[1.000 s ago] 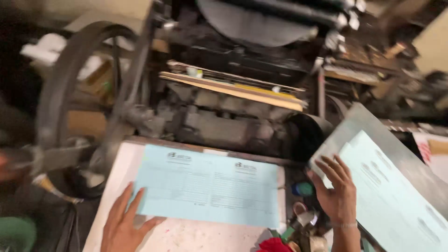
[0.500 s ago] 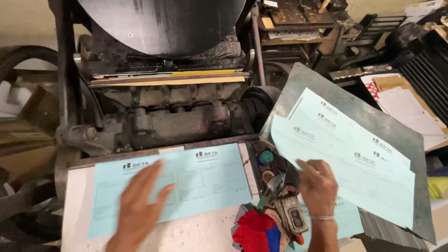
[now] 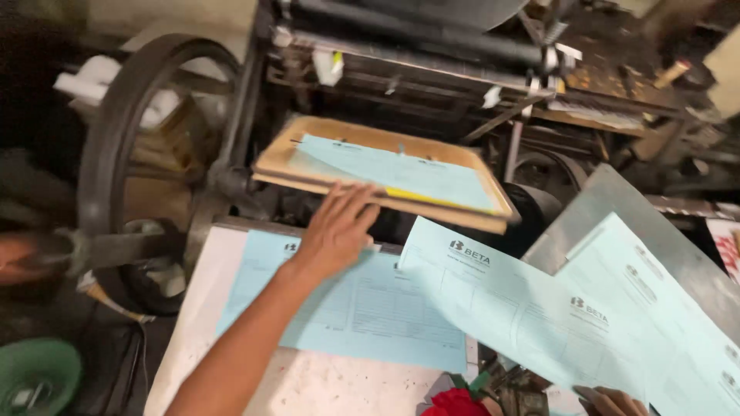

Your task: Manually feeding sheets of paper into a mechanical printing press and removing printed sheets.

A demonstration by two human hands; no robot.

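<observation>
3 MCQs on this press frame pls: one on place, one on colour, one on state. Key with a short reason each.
1. Where is the left hand?
A. at the front edge of the wooden board
B. on the flywheel
C. inside the green bowl

2. What colour is the sheet on the board?
A. pink
B. light blue
C. white

3. How is the loose printed sheet at lower right placed?
A. rolled into a tube
B. folded in half
C. lifted, held by the right hand, its corner over the feed table stack

Key: 1 A, the fingers reach the wooden board at its near edge, away from the flywheel and the green bowl. 2 B, it is pale blue like the feed table stack. 3 C, the right hand grips its lower edge and it hangs flat above the stack.
</observation>
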